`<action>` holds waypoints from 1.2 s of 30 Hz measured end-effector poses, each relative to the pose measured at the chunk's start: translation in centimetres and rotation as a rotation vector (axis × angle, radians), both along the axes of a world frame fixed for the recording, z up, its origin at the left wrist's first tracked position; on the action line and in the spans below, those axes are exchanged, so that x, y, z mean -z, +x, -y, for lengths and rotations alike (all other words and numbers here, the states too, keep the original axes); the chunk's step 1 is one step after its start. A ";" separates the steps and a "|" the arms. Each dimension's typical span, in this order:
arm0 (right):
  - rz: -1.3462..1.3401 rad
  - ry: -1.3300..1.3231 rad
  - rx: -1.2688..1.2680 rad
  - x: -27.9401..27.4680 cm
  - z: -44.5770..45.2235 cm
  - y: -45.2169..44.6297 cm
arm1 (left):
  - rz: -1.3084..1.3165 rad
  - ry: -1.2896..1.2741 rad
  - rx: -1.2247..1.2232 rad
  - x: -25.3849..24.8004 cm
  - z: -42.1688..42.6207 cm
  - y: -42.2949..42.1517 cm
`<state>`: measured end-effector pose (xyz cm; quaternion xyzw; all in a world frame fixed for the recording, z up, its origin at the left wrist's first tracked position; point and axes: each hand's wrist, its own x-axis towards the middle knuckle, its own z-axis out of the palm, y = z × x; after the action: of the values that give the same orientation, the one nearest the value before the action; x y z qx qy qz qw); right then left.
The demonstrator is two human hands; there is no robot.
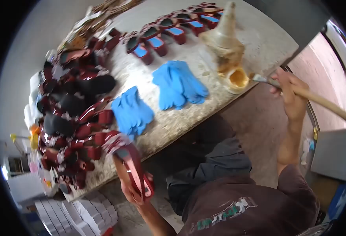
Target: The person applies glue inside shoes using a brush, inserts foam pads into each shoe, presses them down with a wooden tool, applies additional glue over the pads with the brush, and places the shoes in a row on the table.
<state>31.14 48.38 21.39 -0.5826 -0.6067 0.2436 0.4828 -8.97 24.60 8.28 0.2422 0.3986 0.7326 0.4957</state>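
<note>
My left hand (pixel 130 192) grips a dark red sandal (pixel 130 163) at the table's near edge, its sole side partly turned away. My right hand (pixel 291 92) is closed around a brush (pixel 318 98) with a long wooden handle. The bristles of the brush are beside the mouth of a glue pot (pixel 238 78) holding yellowish stuff. Behind that opening rises a crusted cone-shaped spout (pixel 226 25). Two piles of blue insole-like pieces (pixel 180 84) lie on the table between my hands, the smaller pile (pixel 131 112) nearer the sandal.
A heap of dark red shoes (pixel 76 94) covers the left end of the stained table (pixel 173 128). Along the far side stands a row of red heeled shoes (pixel 177 33) with blue pads inside. White boxes (pixel 76 214) are stacked on the floor at lower left.
</note>
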 end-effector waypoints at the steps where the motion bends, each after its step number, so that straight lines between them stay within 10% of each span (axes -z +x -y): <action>1: -0.009 -0.047 0.066 0.3 -0.8 -0.5 | -0.135 0.029 0.017 1.5 0.1 0.4; 8: -0.006 -0.394 0.001 1.7 -4.5 0.0 | 0.175 -0.149 0.160 1.5 -3.4 12.4; 10: -0.061 0.072 -0.228 -0.3 -3.2 2.6 | 0.036 -0.236 0.255 2.1 -4.9 12.8; 14: -0.087 0.135 -0.198 0.2 -3.5 2.0 | 0.023 -0.256 0.319 1.7 -6.0 12.5; 16: -0.014 -0.302 -0.223 0.4 -2.5 2.9 | 0.043 -0.244 0.325 1.0 -6.0 12.2; 18: -0.074 0.070 -0.223 0.9 -1.9 5.6 | 0.023 -0.217 0.339 0.3 -6.2 12.3; 25: -0.834 -0.089 -0.236 7.8 1.2 5.4 | 0.313 -0.486 0.095 0.0 -6.7 14.4; 36: -0.011 0.303 -0.482 12.7 4.5 -15.5 | 0.384 -0.295 0.354 1.1 -5.5 12.8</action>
<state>15.62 43.89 8.68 -0.3413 -0.7545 0.2611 0.4960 3.87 30.11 7.14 0.0904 0.3510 0.6014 0.7120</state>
